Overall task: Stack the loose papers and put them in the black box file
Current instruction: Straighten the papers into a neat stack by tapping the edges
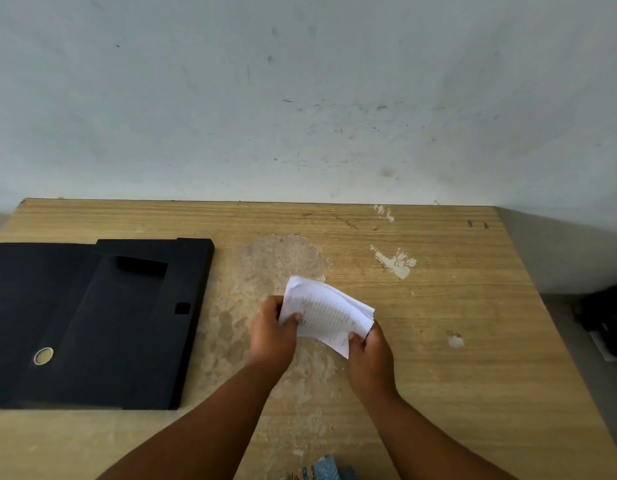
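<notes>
A: Start at the far left. What lies out there?

B: The box file (pixel 102 323), flat on the tabletop (pixel 456 341) and open, black all over, with a round metal-rimmed finger hole near its left part. Its long axis runs roughly away from the person, leaning a little to the right at the far end. It sits well to the left of both hands, apart from them, with a bare, worn patch of tabletop between.

A: So which hand is nearer to it?

B: The left hand (pixel 270 336). It is closed on the left edge of the papers (pixel 329 315), thumb on top, fingers curled beneath. I judge the papers would have to travel leftward, past that hand, to reach the file.

A: And the papers themselves?

B: A small white sheaf, printed with fine lines of text too small to read. It is held between the two hands, seemingly just above the tabletop, though I cannot tell whether the bottom edge touches it. The long axis tilts from upper left down to lower right. The sheets look bent and a little fanned at the right corner, so to my eye not yet squared.

A: The right side?

B: The right hand (pixel 369 358) pinches the lower right corner, thumb pressed on the top sheet. It is the farther hand from the file.
</notes>
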The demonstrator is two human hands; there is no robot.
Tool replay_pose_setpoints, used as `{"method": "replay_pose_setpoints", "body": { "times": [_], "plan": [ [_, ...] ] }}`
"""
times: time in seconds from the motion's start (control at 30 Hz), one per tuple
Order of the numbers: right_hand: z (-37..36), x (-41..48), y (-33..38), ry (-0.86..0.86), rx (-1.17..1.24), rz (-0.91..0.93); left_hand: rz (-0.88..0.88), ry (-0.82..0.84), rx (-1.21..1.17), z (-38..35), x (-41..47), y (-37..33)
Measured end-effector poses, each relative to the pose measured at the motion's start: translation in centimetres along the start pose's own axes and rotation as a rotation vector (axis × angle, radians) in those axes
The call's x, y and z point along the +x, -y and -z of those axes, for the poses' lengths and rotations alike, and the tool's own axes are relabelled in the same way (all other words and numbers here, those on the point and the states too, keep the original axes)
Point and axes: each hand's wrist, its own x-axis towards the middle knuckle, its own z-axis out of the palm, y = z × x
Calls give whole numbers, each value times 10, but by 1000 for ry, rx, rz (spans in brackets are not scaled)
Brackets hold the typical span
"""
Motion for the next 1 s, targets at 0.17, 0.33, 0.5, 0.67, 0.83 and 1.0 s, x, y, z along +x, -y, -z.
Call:
{"method": "replay_pose_setpoints", "body": {
  "times": [0.17, 0.33, 0.5, 0.67, 0.83, 1.0],
  "plan": [
    [0, 2, 17, 164, 508, -239, 196, 43, -619, 7, 5, -27],
    [-8, -8, 39, 295, 838, -327, 145, 67, -687, -3, -5, -46],
    [6, 3, 48, 31, 511, -175, -42, 36, -346, 5, -2, -44],
    [15, 16, 60, 177, 300, 185, -109, 94, -212, 9, -2, -40],
    [8, 8, 55, -22, 79, 360, -124, -3, -196, 5, -1, -39],
    [-9, 4, 37, -171, 69, 359, -140, -29, -162, -2, -4, -33]
  ]
}}
